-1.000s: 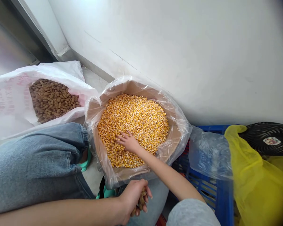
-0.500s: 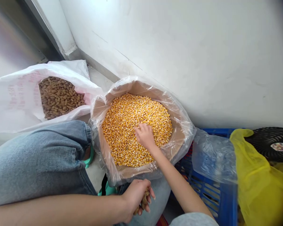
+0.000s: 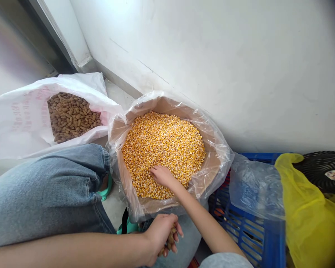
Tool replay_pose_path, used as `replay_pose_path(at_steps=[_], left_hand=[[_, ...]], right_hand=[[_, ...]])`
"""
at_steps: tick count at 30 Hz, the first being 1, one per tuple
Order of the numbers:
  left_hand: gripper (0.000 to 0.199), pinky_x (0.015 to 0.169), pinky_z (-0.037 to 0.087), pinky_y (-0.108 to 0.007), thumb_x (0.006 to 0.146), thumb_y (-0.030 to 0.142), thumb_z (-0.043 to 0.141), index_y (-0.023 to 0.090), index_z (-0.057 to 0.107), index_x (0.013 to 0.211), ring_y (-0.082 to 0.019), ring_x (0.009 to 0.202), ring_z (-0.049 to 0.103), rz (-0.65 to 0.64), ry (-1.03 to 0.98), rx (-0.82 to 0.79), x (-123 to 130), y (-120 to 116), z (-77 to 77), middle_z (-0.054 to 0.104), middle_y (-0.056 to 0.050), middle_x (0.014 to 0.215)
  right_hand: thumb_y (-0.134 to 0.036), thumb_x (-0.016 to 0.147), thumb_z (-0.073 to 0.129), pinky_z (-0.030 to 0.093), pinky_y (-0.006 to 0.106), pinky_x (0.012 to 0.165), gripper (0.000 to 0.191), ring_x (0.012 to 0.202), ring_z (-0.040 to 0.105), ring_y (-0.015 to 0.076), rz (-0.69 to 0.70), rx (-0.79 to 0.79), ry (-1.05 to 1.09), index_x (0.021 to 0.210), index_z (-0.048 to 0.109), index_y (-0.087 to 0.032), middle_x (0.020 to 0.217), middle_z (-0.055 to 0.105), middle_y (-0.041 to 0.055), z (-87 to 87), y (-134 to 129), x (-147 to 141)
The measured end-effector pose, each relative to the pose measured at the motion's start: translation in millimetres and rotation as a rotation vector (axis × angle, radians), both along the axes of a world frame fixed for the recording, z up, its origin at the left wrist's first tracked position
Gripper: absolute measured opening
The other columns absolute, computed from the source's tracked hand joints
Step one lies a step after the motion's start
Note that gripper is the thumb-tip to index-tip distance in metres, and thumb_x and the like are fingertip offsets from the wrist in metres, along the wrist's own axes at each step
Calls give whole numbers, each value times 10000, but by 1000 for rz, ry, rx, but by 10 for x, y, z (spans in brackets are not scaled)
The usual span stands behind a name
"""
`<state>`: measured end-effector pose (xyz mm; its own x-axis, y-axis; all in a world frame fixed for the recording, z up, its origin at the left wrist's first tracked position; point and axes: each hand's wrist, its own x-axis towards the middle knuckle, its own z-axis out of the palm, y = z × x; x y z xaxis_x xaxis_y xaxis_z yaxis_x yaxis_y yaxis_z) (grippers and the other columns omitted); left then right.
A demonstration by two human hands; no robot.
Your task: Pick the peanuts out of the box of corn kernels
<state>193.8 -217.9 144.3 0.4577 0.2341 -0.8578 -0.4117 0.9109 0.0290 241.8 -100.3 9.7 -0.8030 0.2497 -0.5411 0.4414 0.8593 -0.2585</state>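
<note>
My left hand (image 3: 162,238) is curled around several unshelled peanuts (image 3: 171,240), over my lap and in front of the corn bag. Shelled yellow corn kernels (image 3: 167,137) fill a brown bag lined with clear plastic (image 3: 212,160). Over the near part of the corn, my right hand (image 3: 163,176) reaches down with its fingers bent together, the tips at the kernels. Whatever is between those fingers is too small to make out. More peanuts (image 3: 72,117) lie in the mouth of a white woven sack (image 3: 25,115) on the left.
A white wall (image 3: 226,67) rises behind the bag. To the right are a blue plastic crate (image 3: 248,238), a clear plastic bag (image 3: 257,186), a yellow mesh bag (image 3: 304,208) and a black round slatted object (image 3: 324,167). My jeans-clad knee (image 3: 58,186) is at left.
My right hand has moved toward me and slightly left across the corn, its fingers now drawn closer together. The left hand stays in place with the peanuts.
</note>
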Motion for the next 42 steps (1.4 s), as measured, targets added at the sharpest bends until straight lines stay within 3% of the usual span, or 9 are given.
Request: replay_pose_path(at_steps=[5,9,15,18,20,28,36,39,42], left_hand=[[302,286,126,-170,766,318,308,152,463,567,-41,300,380,9,6,-13,-22,32,35,398,31,478],[294,302,124,-178,769,309,308,151,457,572,-40,303,377,24,22,-32,-32,58,42,396,35,477],[288,333,138,-169,768,346,279,161,460,641,-38,353,397,168,74,-74,-30,69,-31,410,41,522],[268,346,144,-172,745,366,291,168,454,668,-46,375,403,217,90,-46,-28,61,-49,417,41,533],[245,354,144,-178,727,362,307,171,444,658,-53,378,385,226,101,-25,-26,55,-41,419,42,518],[279,482,287,-196,663,428,418,156,482,654,-89,493,424,369,-56,65,6,12,-59,436,37,487],[300,371,158,-175,678,435,393,154,464,602,-52,406,374,277,-88,19,2,8,-40,409,42,504],[306,344,106,-173,681,432,382,152,505,665,-45,381,403,209,-86,-10,-14,22,-17,430,38,542],[312,323,93,-172,699,415,362,145,510,654,-37,350,402,196,-112,-21,-30,29,30,424,36,526]], right_hand=[[-165,749,437,354,291,823,288,927,475,161,-261,-78,100,1019,531,-207,964,562,50,153,93,90],[-199,783,417,377,278,800,227,879,502,148,-430,-225,157,943,577,-197,932,558,50,415,178,185],[-301,787,466,393,257,779,141,871,507,133,-622,-286,323,851,547,-207,905,567,19,1374,109,406],[-315,792,458,423,240,678,113,764,530,128,-564,-317,297,826,531,-236,814,580,5,1831,-85,496],[-312,784,468,433,251,640,97,729,545,141,-470,-324,290,852,521,-268,789,594,1,1978,-260,519],[-293,756,491,437,264,548,109,644,575,159,-361,-164,265,859,461,-272,709,613,-11,1836,-717,499],[-361,766,480,453,237,572,182,649,577,140,-519,-248,321,926,530,-289,714,617,-18,1952,-556,562],[-349,792,429,464,240,616,206,682,581,139,-793,-208,458,914,555,-243,761,624,7,1747,-236,596],[-348,814,375,453,296,737,289,838,566,167,-953,33,583,988,532,-179,927,610,70,1272,30,411]])
